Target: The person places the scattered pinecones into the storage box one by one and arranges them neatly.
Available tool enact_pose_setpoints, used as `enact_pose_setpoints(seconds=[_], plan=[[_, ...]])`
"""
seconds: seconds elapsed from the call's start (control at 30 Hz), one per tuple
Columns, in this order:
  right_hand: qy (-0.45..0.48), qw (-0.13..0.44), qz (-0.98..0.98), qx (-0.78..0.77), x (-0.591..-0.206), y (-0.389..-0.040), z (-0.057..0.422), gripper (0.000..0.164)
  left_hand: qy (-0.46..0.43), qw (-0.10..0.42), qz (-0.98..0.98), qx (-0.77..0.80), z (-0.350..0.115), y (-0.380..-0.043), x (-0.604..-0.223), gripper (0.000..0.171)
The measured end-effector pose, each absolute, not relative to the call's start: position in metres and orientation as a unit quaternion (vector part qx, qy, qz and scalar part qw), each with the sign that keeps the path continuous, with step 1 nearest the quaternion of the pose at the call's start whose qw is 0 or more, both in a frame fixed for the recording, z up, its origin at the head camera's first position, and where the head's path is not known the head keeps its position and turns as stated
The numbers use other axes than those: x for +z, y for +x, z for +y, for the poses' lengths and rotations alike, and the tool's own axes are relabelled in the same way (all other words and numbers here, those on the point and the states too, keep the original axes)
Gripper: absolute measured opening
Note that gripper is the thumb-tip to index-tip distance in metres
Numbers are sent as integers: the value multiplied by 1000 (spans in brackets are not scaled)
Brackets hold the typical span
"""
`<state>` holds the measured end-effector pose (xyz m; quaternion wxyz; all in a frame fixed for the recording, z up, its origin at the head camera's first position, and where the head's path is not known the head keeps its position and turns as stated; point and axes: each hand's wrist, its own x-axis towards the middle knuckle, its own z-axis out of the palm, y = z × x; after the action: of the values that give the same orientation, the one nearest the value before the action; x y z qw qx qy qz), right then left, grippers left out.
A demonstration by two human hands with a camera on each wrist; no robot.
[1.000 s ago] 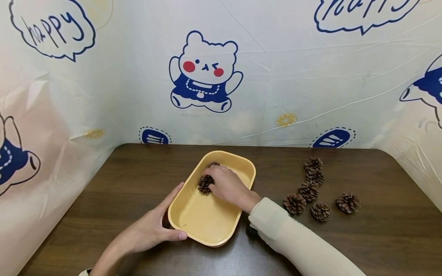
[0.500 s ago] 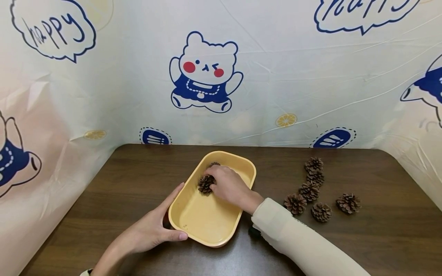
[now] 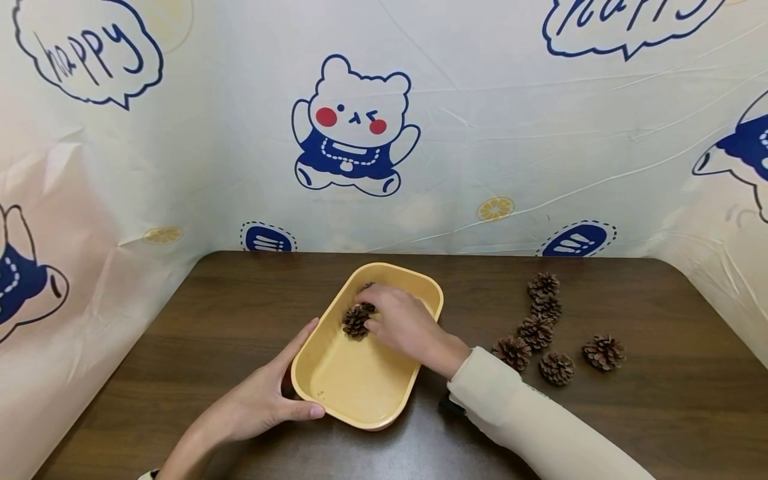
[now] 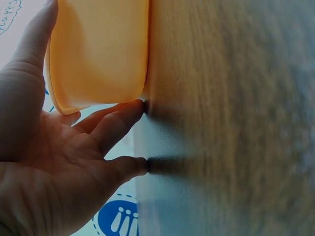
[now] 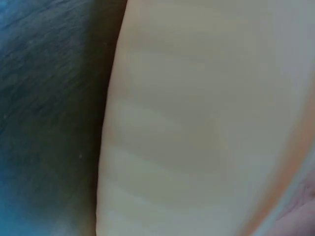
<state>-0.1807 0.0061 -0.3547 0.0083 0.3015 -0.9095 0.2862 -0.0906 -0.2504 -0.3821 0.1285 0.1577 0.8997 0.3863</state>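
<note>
In the head view a yellow rectangular tub stands at an angle on the table. My left hand holds its near left corner, thumb at the near end and fingers along the left side. The left wrist view shows those fingers against the tub's outer wall. Inside the tub, my right hand reaches down and its curved fingers and thumb grip a brown pine cone, mostly hidden. Another pine cone lies just to its left, by the wall. The right wrist view is mostly filled by the tub's outer wall.
Several pine cones lie in a slanting row to the right of the tub, with two more, a near pine cone and a right-hand pine cone, beside them. A printed cloth hangs behind the dark wooden table.
My right hand has shifted slightly to the right inside the tub, its wrist and sleeve moving with it. The left hand and the tub stay where they were.
</note>
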Motion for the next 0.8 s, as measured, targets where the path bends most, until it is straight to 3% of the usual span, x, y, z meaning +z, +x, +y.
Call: enact_pose_setpoints(seconds=[0.8], plan=[[271,98,-924,252,-323,-150,84,33,145,113,896,405,-249,-92,-383,127]])
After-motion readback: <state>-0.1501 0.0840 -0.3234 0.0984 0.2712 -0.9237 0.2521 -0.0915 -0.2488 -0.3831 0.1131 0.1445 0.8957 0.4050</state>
